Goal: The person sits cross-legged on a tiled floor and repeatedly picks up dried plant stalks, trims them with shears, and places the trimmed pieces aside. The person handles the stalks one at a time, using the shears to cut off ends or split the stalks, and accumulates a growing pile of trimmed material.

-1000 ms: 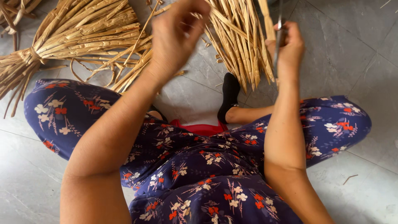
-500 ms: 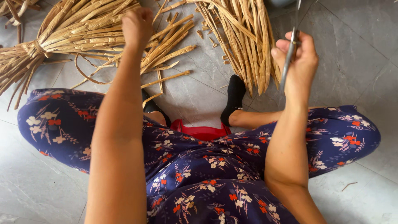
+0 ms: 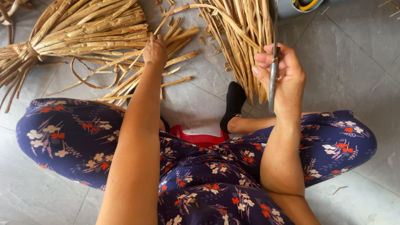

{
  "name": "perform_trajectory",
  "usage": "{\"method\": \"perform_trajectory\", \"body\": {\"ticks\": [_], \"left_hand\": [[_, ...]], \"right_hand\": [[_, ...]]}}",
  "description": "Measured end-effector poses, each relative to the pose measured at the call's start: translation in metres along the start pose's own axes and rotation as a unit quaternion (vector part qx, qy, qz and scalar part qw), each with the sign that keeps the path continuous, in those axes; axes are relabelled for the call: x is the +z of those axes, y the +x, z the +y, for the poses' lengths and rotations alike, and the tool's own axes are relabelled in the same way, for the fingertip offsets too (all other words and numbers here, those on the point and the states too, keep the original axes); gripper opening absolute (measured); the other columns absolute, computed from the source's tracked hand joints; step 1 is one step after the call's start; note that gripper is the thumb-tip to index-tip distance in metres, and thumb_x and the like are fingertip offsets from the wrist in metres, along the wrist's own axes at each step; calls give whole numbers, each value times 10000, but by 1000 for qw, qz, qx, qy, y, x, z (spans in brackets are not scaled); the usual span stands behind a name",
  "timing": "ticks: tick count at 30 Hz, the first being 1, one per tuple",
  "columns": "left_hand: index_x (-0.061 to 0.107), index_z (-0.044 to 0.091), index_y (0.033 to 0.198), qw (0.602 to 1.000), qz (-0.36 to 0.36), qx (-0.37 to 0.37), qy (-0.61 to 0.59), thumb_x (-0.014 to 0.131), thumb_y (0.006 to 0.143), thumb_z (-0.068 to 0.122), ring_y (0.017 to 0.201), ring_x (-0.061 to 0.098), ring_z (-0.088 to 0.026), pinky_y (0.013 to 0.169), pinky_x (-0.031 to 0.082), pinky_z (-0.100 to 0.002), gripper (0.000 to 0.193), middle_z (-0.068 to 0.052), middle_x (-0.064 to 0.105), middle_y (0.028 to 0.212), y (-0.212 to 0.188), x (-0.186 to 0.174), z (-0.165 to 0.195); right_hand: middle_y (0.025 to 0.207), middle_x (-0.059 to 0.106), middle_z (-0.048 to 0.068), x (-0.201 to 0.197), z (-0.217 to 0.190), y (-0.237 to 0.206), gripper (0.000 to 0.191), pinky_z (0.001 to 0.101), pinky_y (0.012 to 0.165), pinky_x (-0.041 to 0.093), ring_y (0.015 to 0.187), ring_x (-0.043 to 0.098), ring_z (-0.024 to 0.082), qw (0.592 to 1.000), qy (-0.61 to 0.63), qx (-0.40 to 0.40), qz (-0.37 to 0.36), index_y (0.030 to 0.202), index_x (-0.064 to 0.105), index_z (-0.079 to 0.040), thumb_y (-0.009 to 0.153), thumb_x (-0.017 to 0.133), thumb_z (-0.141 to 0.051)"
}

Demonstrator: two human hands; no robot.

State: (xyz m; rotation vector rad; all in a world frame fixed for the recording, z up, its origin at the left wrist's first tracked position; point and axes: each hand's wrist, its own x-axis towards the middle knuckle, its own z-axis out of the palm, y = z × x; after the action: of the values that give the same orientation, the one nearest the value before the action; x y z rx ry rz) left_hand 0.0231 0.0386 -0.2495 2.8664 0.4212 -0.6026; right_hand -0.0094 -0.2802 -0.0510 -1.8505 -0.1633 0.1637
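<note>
My left hand reaches forward and rests on loose dried straw strips lying on the grey tiled floor, its fingers closed among them. My right hand is raised near the middle right and grips a thin metal blade held upright. Just beyond that hand lies a bundle of dried stalks. A larger tied bundle of straw lies at the upper left, beyond my left hand.
I sit on the floor in dark blue flowered trousers, with a black-socked foot and a red stool edge between my knees. A grey container with a yellow thing stands at the top edge.
My left hand has stretched forward and down from mid-air onto the loose strips. My right hand has stayed raised with the blade, coming slightly lower and closer.
</note>
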Motion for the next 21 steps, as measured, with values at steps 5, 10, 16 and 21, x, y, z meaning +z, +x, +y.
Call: {"method": "perform_trajectory", "body": {"ticks": [5,10,16,21], "left_hand": [[703,89,1077,997,62,36,-31,599,1026,189,1067,656,-310,808,581,-412,153,-126,666,1206,-12,-3,6],[763,111,961,945,218,136,-203,668,1001,225,784,728,-276,670,578,-419,154,-83,747,950,-30,-49,51],[741,72,1137,838,211,346,-365,720,993,203,750,759,-207,689,600,-368,196,-77,776,941,-75,-154,94],[740,96,1151,848,80,390,-350,696,1016,179,661,711,-153,622,576,-332,165,-54,767,860,-147,-188,110]], "right_hand": [[1174,752,122,10,4,-8,413,279,966,575,1043,682,129,1000,10,-11,-8,1367,591,-29,1009,788,27],[1158,757,113,1,-3,-20,406,283,967,590,1045,706,136,999,27,-33,19,1348,589,-39,1001,793,12],[1205,723,148,-16,-33,-20,315,265,987,539,1143,696,157,985,130,-93,65,1348,558,-22,1106,758,8],[1189,734,158,-26,-54,-26,421,264,866,529,1008,679,160,948,293,-79,91,1395,524,-46,1042,752,-31]]}}
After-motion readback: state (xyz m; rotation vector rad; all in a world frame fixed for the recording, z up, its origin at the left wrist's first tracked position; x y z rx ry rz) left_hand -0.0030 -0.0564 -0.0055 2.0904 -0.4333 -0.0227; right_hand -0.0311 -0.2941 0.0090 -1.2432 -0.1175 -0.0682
